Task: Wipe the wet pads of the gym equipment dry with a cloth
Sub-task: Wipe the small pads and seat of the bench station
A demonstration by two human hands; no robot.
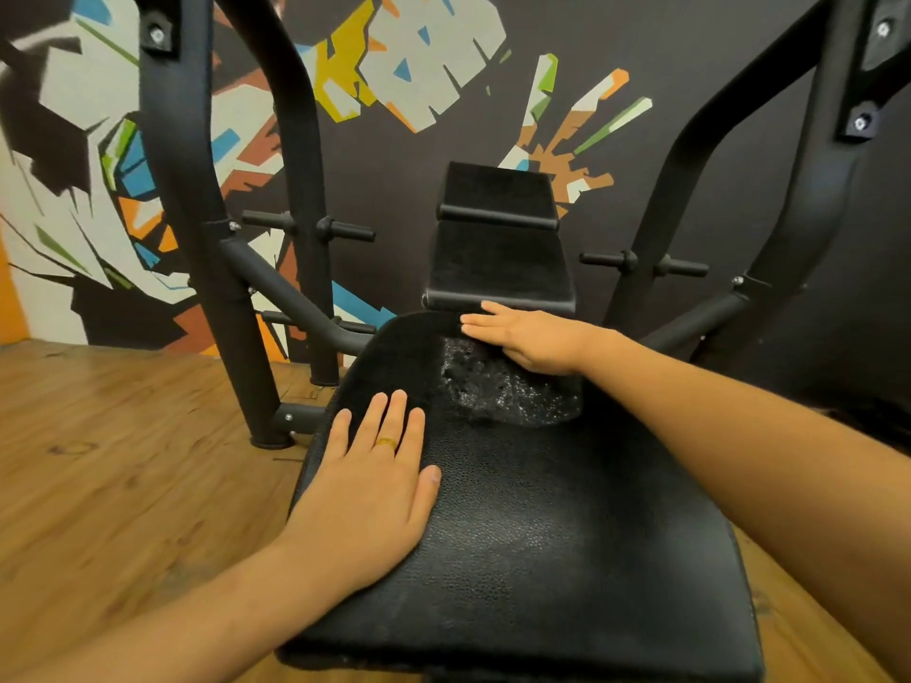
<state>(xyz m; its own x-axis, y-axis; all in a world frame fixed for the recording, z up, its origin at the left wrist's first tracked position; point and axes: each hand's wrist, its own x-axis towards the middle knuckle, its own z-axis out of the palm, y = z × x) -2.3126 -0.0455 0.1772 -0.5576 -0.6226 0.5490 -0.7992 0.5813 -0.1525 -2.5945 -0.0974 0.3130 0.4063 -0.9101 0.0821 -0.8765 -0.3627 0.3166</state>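
Right hand: lies palm down with fingers straight and close together, pointing left; holds nothing that can be made out; rests on the far end of the seat pad, at the top edge of the wet patch
Left hand: flat and spread wide, palm down, fingers straight and pointing away from the person; presses on the near left part of the seat pad; grips nothing; a gold ring sits on one finger
Cloth: cannot tell it apart from the black surfaces; the far left part of the seat pad looks matte and fuzzy, but whether that is fabric is unclear
Wet patch: glistening droplets and film on the far right part of the seat pad, just below the right hand and well apart from the left hand
Seat pad: black, grained, broad at the near end and narrower at the far end; near half looks dull rather than shiny
Back pad: black, tilted upward beyond the seat pad; its lower edge is just behind the right hand's fingers
Frame: black tubes on both sides of the pads; short pegs stick out from the uprights
Floor: wood planks, left of the seat pad
Wall: dark, painted with multicoloured angular shapes
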